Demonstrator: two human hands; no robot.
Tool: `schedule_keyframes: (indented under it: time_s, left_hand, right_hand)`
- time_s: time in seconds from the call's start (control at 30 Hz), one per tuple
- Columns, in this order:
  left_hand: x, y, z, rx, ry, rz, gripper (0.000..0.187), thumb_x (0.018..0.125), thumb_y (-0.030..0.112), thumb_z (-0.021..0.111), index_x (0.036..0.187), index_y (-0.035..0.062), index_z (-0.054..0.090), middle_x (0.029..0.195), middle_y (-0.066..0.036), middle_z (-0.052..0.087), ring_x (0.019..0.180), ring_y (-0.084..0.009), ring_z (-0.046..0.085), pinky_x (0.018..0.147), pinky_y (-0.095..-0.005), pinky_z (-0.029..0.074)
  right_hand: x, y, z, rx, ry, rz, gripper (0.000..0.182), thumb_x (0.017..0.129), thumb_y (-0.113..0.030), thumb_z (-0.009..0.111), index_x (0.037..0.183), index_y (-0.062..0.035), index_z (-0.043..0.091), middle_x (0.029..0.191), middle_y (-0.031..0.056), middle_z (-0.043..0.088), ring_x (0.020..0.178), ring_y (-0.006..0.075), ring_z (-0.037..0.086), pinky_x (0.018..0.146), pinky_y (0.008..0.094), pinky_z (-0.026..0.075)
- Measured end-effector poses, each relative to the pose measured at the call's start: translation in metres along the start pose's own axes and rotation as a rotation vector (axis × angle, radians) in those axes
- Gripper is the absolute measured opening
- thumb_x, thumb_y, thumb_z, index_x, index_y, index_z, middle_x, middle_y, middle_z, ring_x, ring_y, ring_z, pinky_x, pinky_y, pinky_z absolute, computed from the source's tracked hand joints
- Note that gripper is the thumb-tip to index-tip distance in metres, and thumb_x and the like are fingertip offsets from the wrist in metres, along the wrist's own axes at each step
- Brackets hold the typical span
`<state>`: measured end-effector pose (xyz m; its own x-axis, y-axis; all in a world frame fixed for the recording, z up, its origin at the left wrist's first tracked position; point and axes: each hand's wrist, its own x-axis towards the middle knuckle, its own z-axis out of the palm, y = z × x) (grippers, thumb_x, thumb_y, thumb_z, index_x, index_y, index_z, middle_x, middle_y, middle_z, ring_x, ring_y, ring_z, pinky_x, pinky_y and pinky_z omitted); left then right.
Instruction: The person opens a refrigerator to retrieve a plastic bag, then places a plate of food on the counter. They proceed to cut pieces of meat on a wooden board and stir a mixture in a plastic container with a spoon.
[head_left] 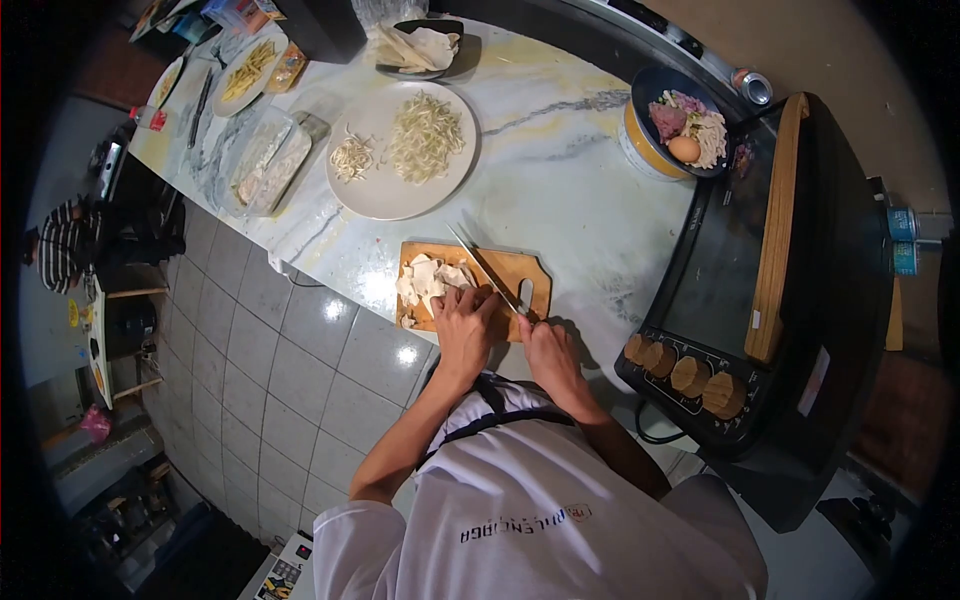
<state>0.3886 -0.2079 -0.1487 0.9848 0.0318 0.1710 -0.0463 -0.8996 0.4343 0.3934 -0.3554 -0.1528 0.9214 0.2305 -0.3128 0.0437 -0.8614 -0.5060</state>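
"Right of the wooden cutting board (515,267)?"
"A black toaster oven (720,250); beyond the board, a plate (390,197) of bean sprouts (425,137)."
"Across the board?"
"A knife (482,267), handle wrapped by the right hand (549,350); the left hand's (463,325) bent fingers touch pale slices (428,277) on the board's left; pinching, I can't tell."

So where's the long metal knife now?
In the head view, near centre, the long metal knife is in the right hand, angled over the brown wooden board.

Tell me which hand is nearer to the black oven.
Right. The right hand, holding the knife, is closer to the black oven but apart from it; the left hand, at the pale pieces, is farther away.
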Motion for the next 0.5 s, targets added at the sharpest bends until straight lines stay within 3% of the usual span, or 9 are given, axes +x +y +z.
schedule_keyframes:
  time_s: [0.3, 0.5]
  left_hand:
    - [0.001, -0.003, -0.001, 0.034, -0.021, -0.041, 0.033, 0.065, 0.009, 0.064, 0.096, 0.0162, 0.07, 0.096, 0.0, 0.064, 0.089, -0.0223, 0.053, 0.078, -0.0383, 0.034]
    - [-0.005, -0.009, 0.001, 0.011, -0.02, -0.032, 0.037, 0.064, 0.009, 0.065, 0.1, 0.0168, 0.07, 0.094, 0.0, 0.065, 0.089, -0.0223, 0.054, 0.079, -0.0388, 0.034]
  right_hand:
    - [-0.006, 0.007, -0.011, 0.031, -0.094, 0.039, 0.058, 0.098, -0.04, 0.037, 0.073, 0.0058, 0.063, 0.074, 0.0304, 0.06, 0.072, 0.0481, 0.059, 0.067, 0.0531, 0.047]
    - [0.007, 0.012, -0.008, 0.236, -0.099, 0.002, 0.06, 0.099, -0.039, 0.035, 0.071, 0.0087, 0.06, 0.069, 0.0316, 0.057, 0.072, 0.0502, 0.057, 0.067, 0.0534, 0.045]
